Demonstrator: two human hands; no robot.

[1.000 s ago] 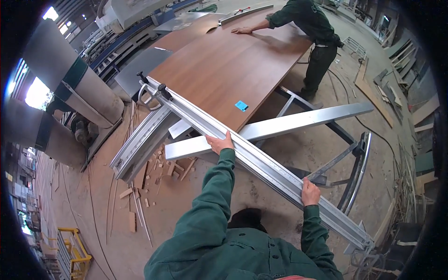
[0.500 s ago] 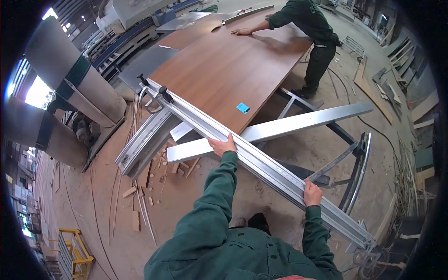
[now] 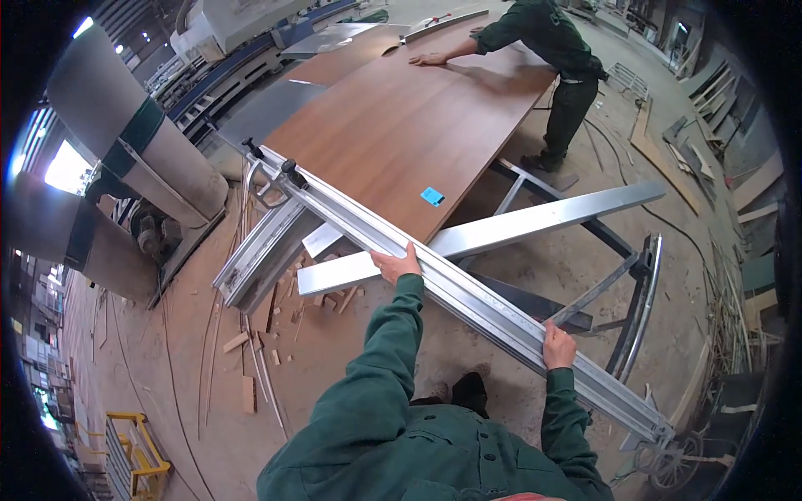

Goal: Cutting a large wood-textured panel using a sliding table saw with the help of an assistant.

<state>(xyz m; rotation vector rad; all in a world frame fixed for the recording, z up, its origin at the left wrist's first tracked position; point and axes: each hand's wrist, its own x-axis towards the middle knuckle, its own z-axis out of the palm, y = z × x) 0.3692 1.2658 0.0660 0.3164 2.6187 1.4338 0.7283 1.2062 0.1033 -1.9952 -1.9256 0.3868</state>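
Note:
A long silver aluminium fence rail (image 3: 489,299) runs diagonally in front of me, from upper left to lower right. My left hand (image 3: 397,265) grips its near edge around the middle, the thumb over the top. Farther down the rail, my right hand (image 3: 560,346) is closed around it; its fingertips are partly hidden. Beyond the rail lies a large brown wood-grain panel (image 3: 368,138) with a blue label (image 3: 432,196), its near end up against the rail. Two black knobs (image 3: 290,167) and a metal handle (image 3: 261,185) sit at the rail's far left end.
A co-worker (image 3: 558,50) leans over the panel's far end, one hand (image 3: 428,59) flat on it. A silver support beam (image 3: 551,219) crosses beneath the rail. Grey dust-collector bags (image 3: 109,100) stand left, wood offcuts (image 3: 248,392) litter the floor, and a yellow-framed stand (image 3: 138,451) is lower left.
The panel, its label and the co-worker's hand appear very slightly lower and farther left; the view itself has shifted a little. Both my hands keep their grip on the rail.

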